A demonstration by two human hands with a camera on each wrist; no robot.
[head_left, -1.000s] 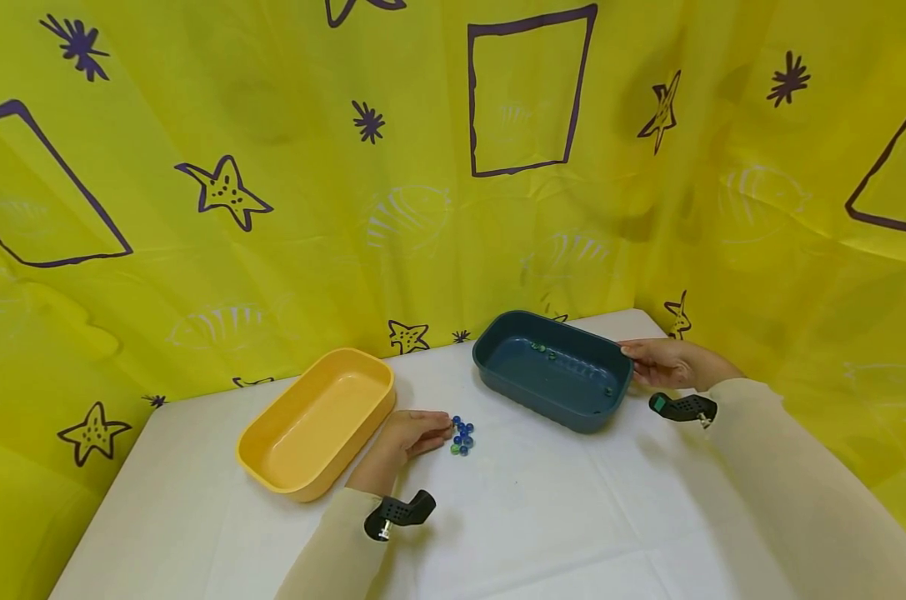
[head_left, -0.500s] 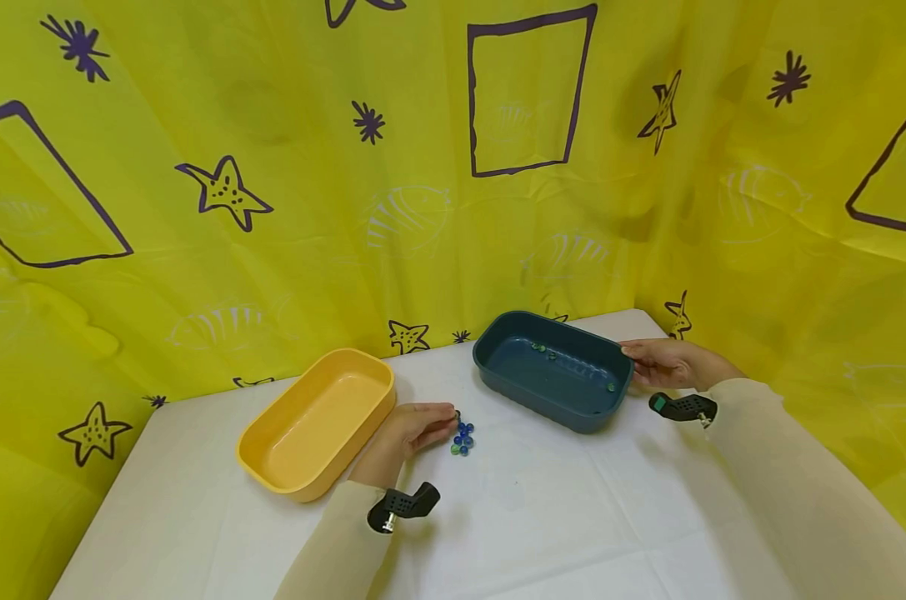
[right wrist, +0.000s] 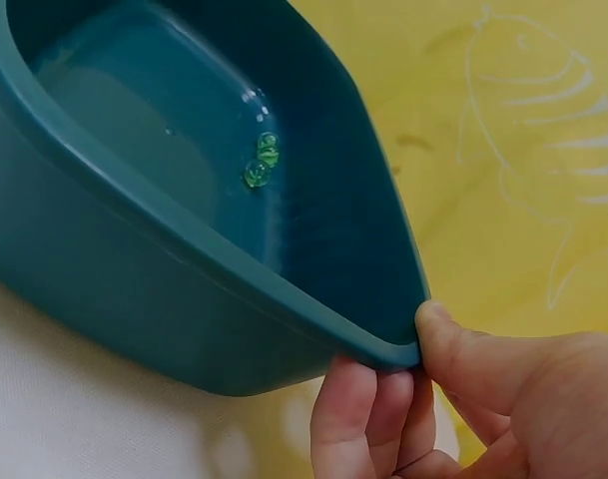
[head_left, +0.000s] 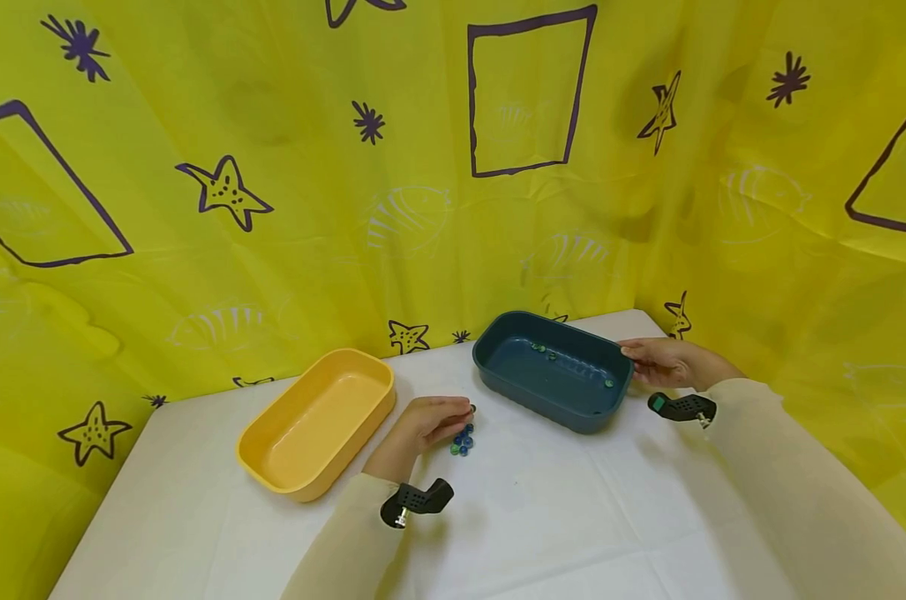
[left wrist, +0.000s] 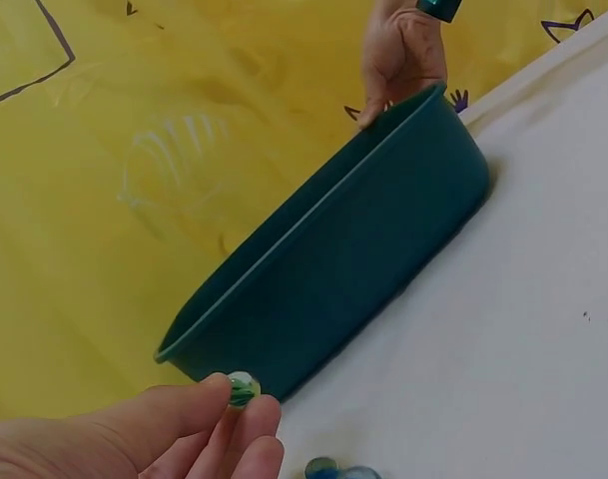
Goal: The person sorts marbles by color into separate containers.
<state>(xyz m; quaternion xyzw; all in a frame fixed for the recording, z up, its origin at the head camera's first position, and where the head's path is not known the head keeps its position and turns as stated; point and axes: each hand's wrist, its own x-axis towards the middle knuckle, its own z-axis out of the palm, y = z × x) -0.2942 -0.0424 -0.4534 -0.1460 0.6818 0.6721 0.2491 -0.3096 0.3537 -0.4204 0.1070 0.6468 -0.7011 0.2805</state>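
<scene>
Marble (left wrist: 243, 390), clear with green streaks, pinched between thumb and fingers of left hand (head_left: 427, 420), near blue marbles (head_left: 468, 443) on the desk (head_left: 528, 508), between 2 tubs. Right hand (head_left: 670, 362) grips the teal tub (left wrist: 333, 264) by its end rim; green marbles (right wrist: 256, 174) inside. Yellow-orange tub (head_left: 319, 429) sits left of left hand.
</scene>
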